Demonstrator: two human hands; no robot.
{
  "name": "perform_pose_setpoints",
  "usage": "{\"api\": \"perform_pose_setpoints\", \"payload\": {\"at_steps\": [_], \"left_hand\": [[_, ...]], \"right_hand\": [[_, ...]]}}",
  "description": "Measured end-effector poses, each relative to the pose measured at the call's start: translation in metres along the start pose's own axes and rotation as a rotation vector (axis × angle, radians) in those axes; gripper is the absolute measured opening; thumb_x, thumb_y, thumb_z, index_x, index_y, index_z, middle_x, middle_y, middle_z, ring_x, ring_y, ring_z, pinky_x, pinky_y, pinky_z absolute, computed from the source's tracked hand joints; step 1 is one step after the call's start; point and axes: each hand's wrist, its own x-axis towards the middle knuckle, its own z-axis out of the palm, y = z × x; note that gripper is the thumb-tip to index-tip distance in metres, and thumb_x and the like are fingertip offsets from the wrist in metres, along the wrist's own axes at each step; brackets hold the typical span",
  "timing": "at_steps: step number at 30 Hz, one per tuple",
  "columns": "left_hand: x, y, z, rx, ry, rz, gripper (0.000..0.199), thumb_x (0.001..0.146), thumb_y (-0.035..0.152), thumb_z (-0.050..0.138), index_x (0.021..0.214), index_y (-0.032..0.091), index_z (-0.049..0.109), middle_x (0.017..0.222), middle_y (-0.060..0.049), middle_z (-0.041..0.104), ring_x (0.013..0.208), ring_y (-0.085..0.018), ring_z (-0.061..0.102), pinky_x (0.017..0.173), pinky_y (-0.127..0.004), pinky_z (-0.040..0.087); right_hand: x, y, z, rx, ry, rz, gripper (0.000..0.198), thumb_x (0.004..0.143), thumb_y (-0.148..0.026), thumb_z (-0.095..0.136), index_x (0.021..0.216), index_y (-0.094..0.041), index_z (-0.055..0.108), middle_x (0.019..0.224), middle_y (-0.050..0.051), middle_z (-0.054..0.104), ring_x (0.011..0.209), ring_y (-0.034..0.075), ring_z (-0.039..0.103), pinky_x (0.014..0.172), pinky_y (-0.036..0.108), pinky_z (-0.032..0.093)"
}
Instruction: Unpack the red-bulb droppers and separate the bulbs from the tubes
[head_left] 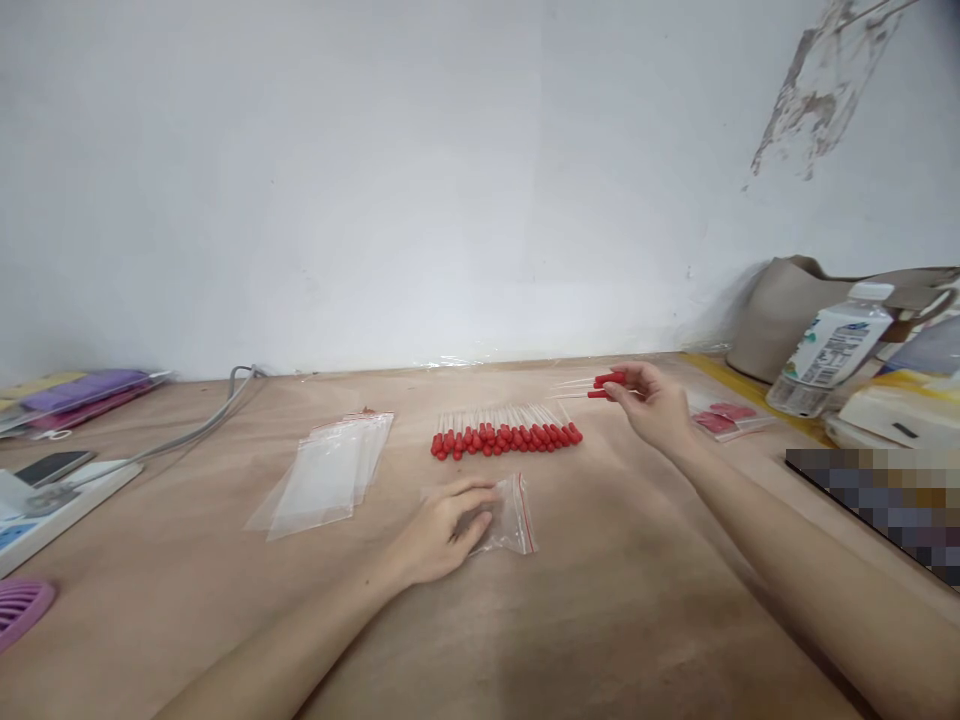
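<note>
My left hand (435,530) rests on a clear zip-lock bag (514,520) with a red seal line, its thumb and fingers apart and loosely curved. Beyond it, many thin pale sticks with red ends (506,438) lie side by side in a row, red ends toward me. At the row's right, a few red-ended sticks (609,381) are pinched in my right hand (649,405), their thin ends pointing left. A fanned stack of clear zip-lock bags (330,470) lies to the left of the row.
On the right are a bag with red pieces (724,415), a plastic bottle (829,350), a grey-brown bag (780,310) and a blurred-out dark object (885,510). A power strip (90,500), phone (56,468), cable (195,435), coloured packets (82,395) and pink object (22,610) lie left.
</note>
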Motion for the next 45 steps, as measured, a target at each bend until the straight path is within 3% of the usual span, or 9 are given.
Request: {"api": "perform_pose_setpoints", "payload": {"at_steps": [3, 6, 12, 17, 26, 40, 45], "left_hand": [[-0.003, -0.002, 0.007, -0.048, -0.062, 0.05, 0.035, 0.089, 0.031, 0.038, 0.122, 0.023, 0.047, 0.128, -0.004, 0.047, 0.118, -0.017, 0.042, 0.099, -0.034, 0.035], [-0.007, -0.004, 0.007, -0.025, -0.169, 0.087, 0.04, 0.09, 0.034, 0.036, 0.128, 0.025, 0.039, 0.136, -0.004, 0.038, 0.125, -0.018, 0.033, 0.103, -0.037, 0.03], [-0.007, -0.002, 0.002, 0.115, -0.287, 0.109, 0.039, 0.091, 0.037, 0.03, 0.13, 0.033, 0.033, 0.141, -0.003, 0.028, 0.13, -0.023, 0.023, 0.104, -0.046, 0.022], [-0.008, -0.003, 0.005, 0.171, -0.27, 0.161, 0.04, 0.091, 0.039, 0.032, 0.131, 0.035, 0.031, 0.141, -0.005, 0.025, 0.129, -0.024, 0.022, 0.104, -0.048, 0.021], [-0.008, -0.004, 0.007, 0.183, -0.278, 0.142, 0.042, 0.088, 0.043, 0.037, 0.129, 0.035, 0.035, 0.141, -0.006, 0.025, 0.129, -0.028, 0.022, 0.102, -0.049, 0.022], [-0.009, -0.004, 0.005, 0.155, -0.266, 0.128, 0.042, 0.087, 0.045, 0.037, 0.128, 0.036, 0.036, 0.141, -0.004, 0.026, 0.129, -0.027, 0.021, 0.103, -0.049, 0.022], [-0.009, -0.005, 0.006, 0.162, -0.271, 0.123, 0.043, 0.087, 0.046, 0.037, 0.128, 0.037, 0.035, 0.141, -0.003, 0.026, 0.13, -0.027, 0.021, 0.103, -0.048, 0.022]], "right_hand": [[-0.005, 0.019, 0.019, -0.275, -0.058, -0.271, 0.016, 0.083, -0.027, 0.047, 0.095, -0.02, 0.055, 0.089, 0.006, 0.064, 0.081, 0.019, 0.062, 0.076, 0.037, 0.051], [-0.009, 0.032, 0.031, -0.486, -0.169, -0.493, 0.021, 0.086, -0.02, 0.04, 0.098, -0.021, 0.057, 0.094, 0.008, 0.062, 0.09, 0.02, 0.058, 0.081, 0.037, 0.048], [-0.023, 0.047, 0.03, -0.68, -0.413, -0.655, 0.035, 0.083, -0.009, 0.034, 0.107, -0.021, 0.056, 0.101, 0.01, 0.06, 0.093, 0.02, 0.056, 0.078, 0.034, 0.049], [-0.034, 0.055, 0.022, -0.697, -0.486, -0.635, 0.037, 0.085, -0.011, 0.032, 0.114, -0.024, 0.052, 0.108, 0.008, 0.057, 0.096, 0.02, 0.056, 0.077, 0.034, 0.05], [-0.037, 0.046, 0.021, -0.524, -0.434, -0.44, 0.034, 0.083, -0.032, 0.049, 0.115, -0.022, 0.048, 0.108, 0.008, 0.055, 0.099, 0.021, 0.054, 0.086, 0.037, 0.046], [-0.035, 0.054, 0.019, -0.397, -0.374, -0.31, 0.036, 0.073, -0.032, 0.06, 0.107, -0.02, 0.052, 0.101, 0.009, 0.055, 0.092, 0.022, 0.056, 0.082, 0.039, 0.047], [-0.037, 0.057, 0.019, -0.388, -0.351, -0.153, 0.045, 0.066, -0.035, 0.066, 0.106, -0.018, 0.054, 0.097, 0.009, 0.057, 0.088, 0.021, 0.058, 0.076, 0.037, 0.05]]}}
